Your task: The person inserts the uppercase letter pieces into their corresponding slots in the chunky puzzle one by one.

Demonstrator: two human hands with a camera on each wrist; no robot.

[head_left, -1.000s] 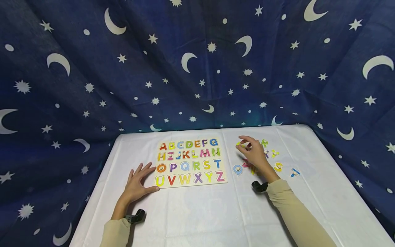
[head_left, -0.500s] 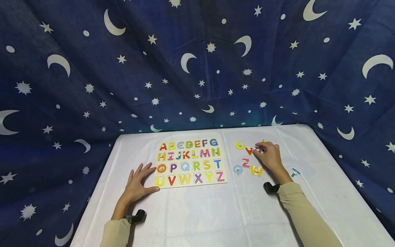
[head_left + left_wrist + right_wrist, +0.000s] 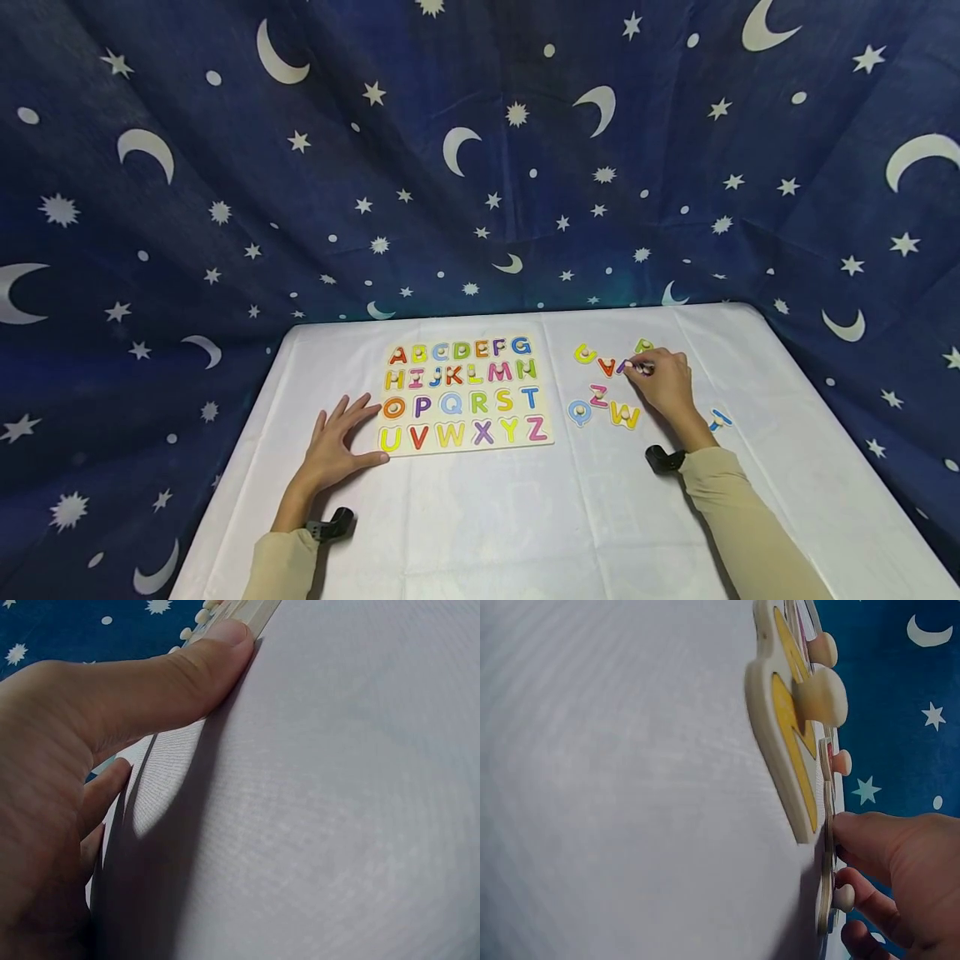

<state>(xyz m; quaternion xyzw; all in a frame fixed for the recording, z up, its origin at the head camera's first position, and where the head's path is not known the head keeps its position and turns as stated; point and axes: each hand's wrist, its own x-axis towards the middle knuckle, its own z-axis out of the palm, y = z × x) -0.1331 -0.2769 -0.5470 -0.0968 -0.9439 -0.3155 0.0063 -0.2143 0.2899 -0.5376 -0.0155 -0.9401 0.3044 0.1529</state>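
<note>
On the table's right side, my right hand (image 3: 663, 383) pinches a purple letter X piece (image 3: 622, 367) between thumb and fingertips. Most of that piece is hidden by the fingers. Just left of it lie a red V piece (image 3: 606, 367) and a yellow U piece (image 3: 585, 354). In the right wrist view, a yellow W piece (image 3: 791, 742) with a wooden knob looms close, above the right hand (image 3: 907, 870). My left hand (image 3: 333, 450) has its fingers spread at the left edge of the wooden alphabet board (image 3: 465, 451), its thumb (image 3: 217, 652) on the near corner.
A pink Z piece (image 3: 597, 396), a blue Q piece (image 3: 579, 412) and a green R piece (image 3: 643, 344) lie around the right hand. Farther right is a blue T piece (image 3: 720, 419). A dark blue star-patterned curtain (image 3: 480, 167) hangs behind the white-covered table (image 3: 480, 525).
My right hand has left the yellow U piece, moved right and taken hold of the purple X piece, which has shifted slightly left. My left hand stays at the board.
</note>
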